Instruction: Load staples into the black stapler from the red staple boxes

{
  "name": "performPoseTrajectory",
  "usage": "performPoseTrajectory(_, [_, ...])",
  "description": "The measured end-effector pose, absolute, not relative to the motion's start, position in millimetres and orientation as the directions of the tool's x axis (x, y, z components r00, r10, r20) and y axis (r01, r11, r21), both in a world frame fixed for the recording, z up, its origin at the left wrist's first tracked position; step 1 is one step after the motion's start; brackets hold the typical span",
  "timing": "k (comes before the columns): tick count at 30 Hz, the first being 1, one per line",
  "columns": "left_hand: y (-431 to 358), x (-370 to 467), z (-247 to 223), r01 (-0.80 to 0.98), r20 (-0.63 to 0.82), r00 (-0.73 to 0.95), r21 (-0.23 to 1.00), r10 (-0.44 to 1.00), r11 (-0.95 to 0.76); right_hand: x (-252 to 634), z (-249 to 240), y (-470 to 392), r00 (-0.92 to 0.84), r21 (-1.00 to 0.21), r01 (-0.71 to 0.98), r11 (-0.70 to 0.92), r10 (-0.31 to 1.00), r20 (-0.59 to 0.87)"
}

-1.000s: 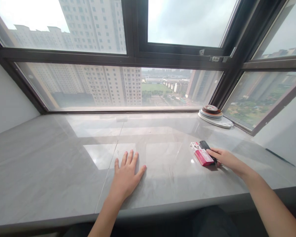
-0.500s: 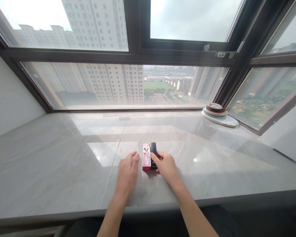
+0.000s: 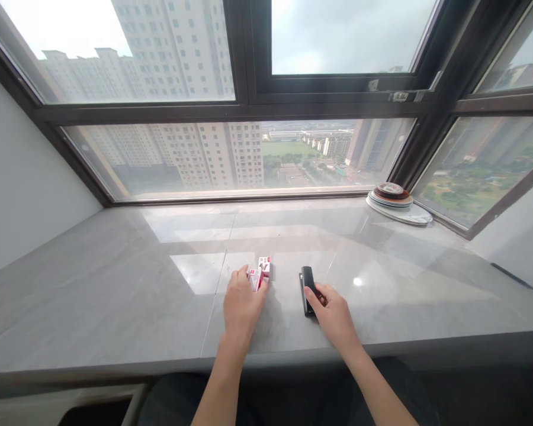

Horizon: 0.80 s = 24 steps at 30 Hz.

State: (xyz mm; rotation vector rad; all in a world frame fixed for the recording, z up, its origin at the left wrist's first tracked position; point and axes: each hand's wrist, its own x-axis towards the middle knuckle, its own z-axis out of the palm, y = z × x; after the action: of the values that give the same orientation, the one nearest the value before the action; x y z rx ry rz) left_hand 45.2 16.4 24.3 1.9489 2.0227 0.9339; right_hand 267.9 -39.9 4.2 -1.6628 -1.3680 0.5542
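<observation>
My right hand (image 3: 335, 310) is closed around a black stapler (image 3: 308, 290), thumb on its top and fingers at its right side. The stapler is at the sill's surface, its length pointing away from me. To the left, my left hand (image 3: 244, 305) grips a small red-and-white box (image 3: 254, 279) between thumb and fingers, tilted, with its near part hidden by the hand. Just beyond it a second small white box (image 3: 265, 265) with red marks and a printed picture stands on the sill. Whether the two boxes touch, I cannot tell.
The grey stone-patterned windowsill (image 3: 128, 307) stretches out in front of me, its front edge near my forearms. A stack of plates (image 3: 391, 201) sits in the far right corner. Dark-framed windows (image 3: 249, 111) rise behind the sill, with white walls at both sides.
My right hand has drawn the stapler rightward, away from the boxes. My left hand, apart from them before, has moved right and taken hold of the nearer box, which is now tilted.
</observation>
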Motion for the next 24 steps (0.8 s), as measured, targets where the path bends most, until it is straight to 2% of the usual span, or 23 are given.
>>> performPoseTrajectory(9, [69, -3, 30, 0.833, 0.245, -0.194, 0.552, 0.950, 0.028, 262, 13, -41, 0.280, -0.840, 0.542, 0.016, 0.939, 0.199])
performPoseTrajectory(14, [40, -21, 25, 0.835, 0.339, -0.254, 0.549, 0.906, 0.029, 261, 11, -41, 0.284, -0.839, 0.544, 0.008, 0.939, 0.192])
performPoseTrajectory(20, [-8, -34, 19, 0.914, 0.360, -0.228, 0.400, 0.905, 0.072, 262, 7, -39, 0.288, -0.842, 0.539, 0.005, 0.939, 0.189])
performPoseTrajectory(24, [-23, 2, 27, 0.906, 0.380, -0.130, 0.420, 0.916, -0.046, 262, 6, -39, 0.296, -0.852, 0.524, 0.008, 0.936, 0.190])
